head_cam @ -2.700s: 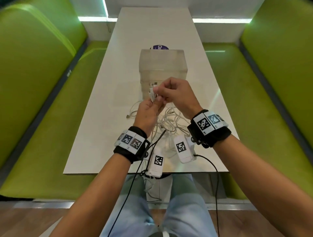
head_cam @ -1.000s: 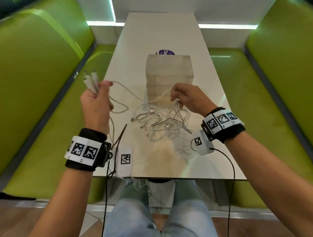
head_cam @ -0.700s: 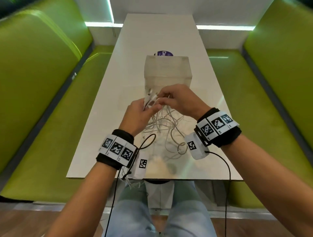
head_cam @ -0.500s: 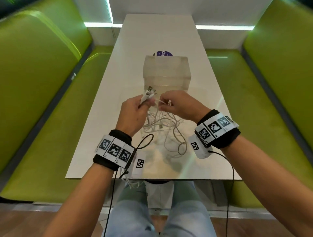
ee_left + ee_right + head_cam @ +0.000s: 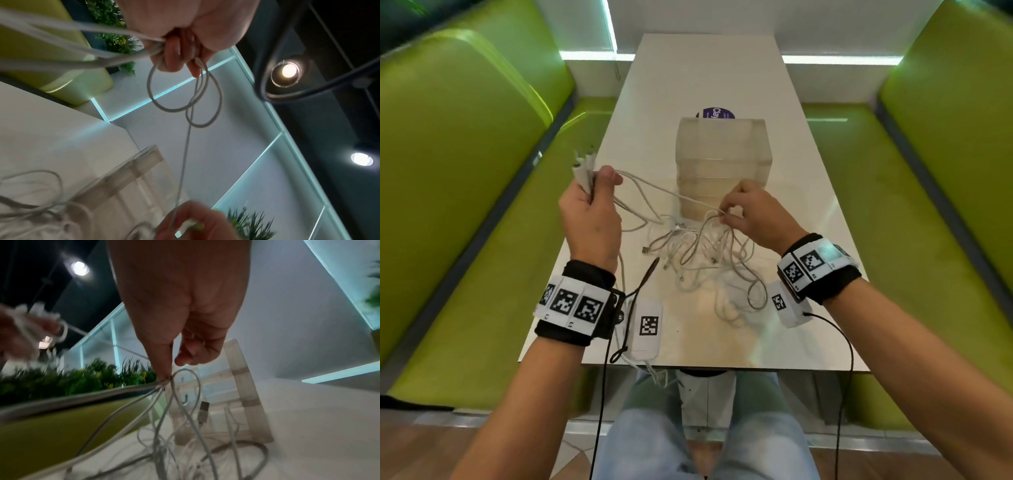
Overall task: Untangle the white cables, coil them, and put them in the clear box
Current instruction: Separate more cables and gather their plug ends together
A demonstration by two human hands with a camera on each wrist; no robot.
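A tangle of white cables [image 5: 698, 253] lies on the white table [image 5: 709, 72] in front of the clear box [image 5: 722, 164]. My left hand [image 5: 589, 212] is raised over the table's left edge and grips several cable ends [image 5: 583, 169], with small loops [image 5: 183, 97] hanging from its fingers. One cable [image 5: 654, 186] runs taut from it to my right hand [image 5: 748, 212], which pinches cable strands [image 5: 166, 382] just in front of the box. More strands hang from that pinch down into the pile [image 5: 174, 443]. A USB plug [image 5: 203, 412] dangles near the box [image 5: 244, 394].
Green padded benches [image 5: 448, 171] flank the table on both sides [image 5: 945, 171]. A purple round sticker [image 5: 714, 113] lies behind the box. White tagged wrist devices [image 5: 645, 329] with black leads hang near the table's near edge.
My hands were close together at the box half a second ago; the left hand has swung out to the left and up with the cable ends, drawing a cable taut from the right hand.
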